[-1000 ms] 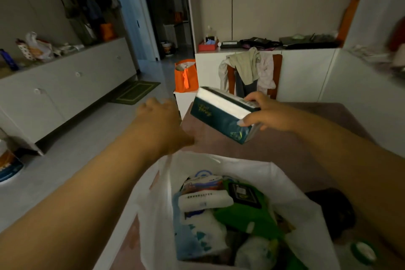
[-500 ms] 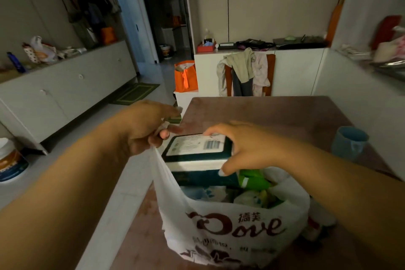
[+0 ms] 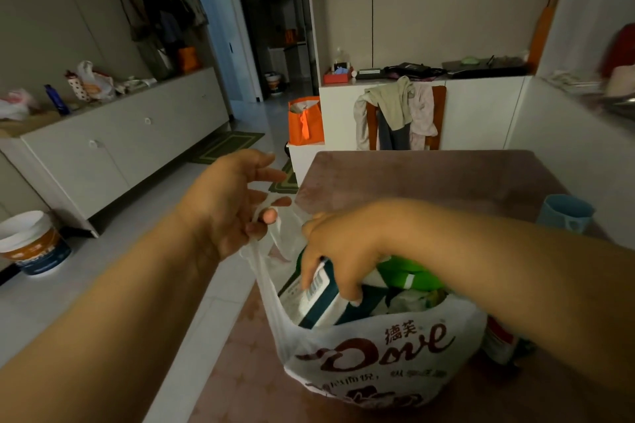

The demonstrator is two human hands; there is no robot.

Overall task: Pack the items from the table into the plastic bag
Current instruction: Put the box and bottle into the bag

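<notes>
A person's left hand (image 3: 233, 203) pinched the handle of a white plastic bag (image 3: 371, 350) between thumb and a curled finger, holding that side up, while its other fingers spread loosely apart above. The right hand (image 3: 343, 251) reached into the mouth of the bag, fingers and thumb clamped around a dark teal box (image 3: 319, 299) with a white barcoded face. The box sat tilted, partly inside the bag, beside a green pack (image 3: 409, 275) and other wrapped goods too crowded to tell apart. The bag, printed with brown "Dove" lettering, stood on a brownish table (image 3: 429, 175) near its left edge. A blue mug (image 3: 567, 213) stood at the table's right side, well apart from the bag, and a red-and-white item (image 3: 498, 340), mostly hidden, lay just beside the bag on its right. An orange bag (image 3: 305, 120) stood beyond the table, and a white bucket (image 3: 31, 240) sat on the floor at far left.
</notes>
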